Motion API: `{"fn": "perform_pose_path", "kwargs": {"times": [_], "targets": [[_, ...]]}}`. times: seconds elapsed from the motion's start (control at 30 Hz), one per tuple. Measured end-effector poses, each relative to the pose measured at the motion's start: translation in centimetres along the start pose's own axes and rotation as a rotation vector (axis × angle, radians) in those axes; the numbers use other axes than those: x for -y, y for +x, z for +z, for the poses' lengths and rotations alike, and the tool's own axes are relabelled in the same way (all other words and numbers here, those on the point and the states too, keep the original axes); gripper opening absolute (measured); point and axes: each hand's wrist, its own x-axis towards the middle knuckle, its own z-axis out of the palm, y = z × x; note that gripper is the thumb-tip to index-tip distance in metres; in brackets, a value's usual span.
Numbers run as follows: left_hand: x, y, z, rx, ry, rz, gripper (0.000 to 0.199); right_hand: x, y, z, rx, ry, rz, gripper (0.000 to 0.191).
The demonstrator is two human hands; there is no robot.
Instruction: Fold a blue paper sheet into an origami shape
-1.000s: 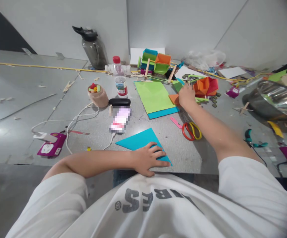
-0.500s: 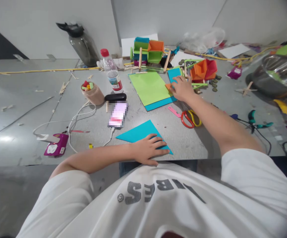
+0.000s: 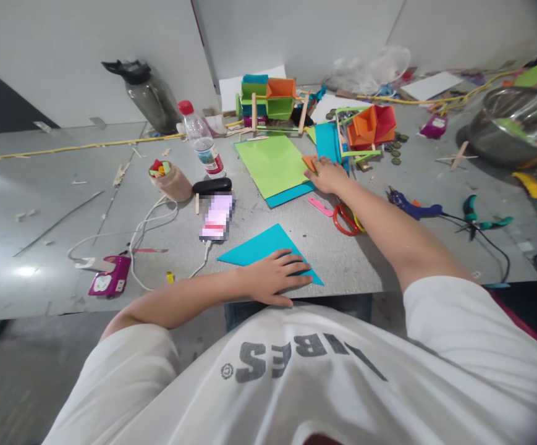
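Note:
My left hand (image 3: pixel 280 277) lies flat, fingers spread, on a blue paper triangle (image 3: pixel 261 244) near the table's front edge. Farther back, my right hand (image 3: pixel 329 177) is bent over the right edge of a light green sheet (image 3: pixel 268 164). Its thumb and fingers close on a small orange paper piece (image 3: pixel 309 162), though the fingertips are partly hidden. Blue paper (image 3: pixel 289 195) shows below the green sheet, and another blue piece (image 3: pixel 327 141) lies just beyond the hand. Under my right forearm, red-and-yellow-handled scissors (image 3: pixel 342 221) are partly covered, beside a pink cutter (image 3: pixel 320 206).
Behind the sheets stands a wooden-stick frame with coloured paper boxes (image 3: pixel 280 99); an orange-red box model (image 3: pixel 372 128) is to its right. Left are a bottle (image 3: pixel 207 151), a jar (image 3: pixel 175 185) and a cabled phone (image 3: pixel 217 216). A blue glue gun (image 3: pixel 411 204) lies right.
My right hand has drawn slightly back and its fingers have come together, uncovering more of the blue paper behind it. My left hand stays on the triangle. The view has shifted a little.

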Motion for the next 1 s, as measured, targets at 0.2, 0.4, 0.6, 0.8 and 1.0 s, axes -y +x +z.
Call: {"fn": "perform_pose_path", "kwargs": {"times": [0.2, 0.4, 0.6, 0.8, 1.0], "targets": [[-0.7, 0.0, -0.4, -0.011, 0.025, -0.077, 0.087, 0.7, -2.6, 0.0, -0.107, 0.083, -0.130, 0.085], [-2.2, -0.9, -4.1, -0.014, 0.139, -0.765, 0.110, 2.8, -18.5, 2.7, -0.081, 0.269, -0.442, 0.054], [0.1, -3.4, -5.9, -0.015, 0.084, -0.858, 0.137, 5.0, -31.2, 6.7, -0.054, 0.460, -0.561, 0.062], [1.2, -4.5, -3.6, -0.358, -0.017, -0.484, 0.092, 4.3, -31.5, 8.6, -0.124, 0.899, -0.274, 0.067], [2.0, -3.5, -4.6, -0.697, 0.056, -0.301, 0.049, 3.6, -27.2, 5.8, 0.014, 1.264, -0.140, 0.072]]}}
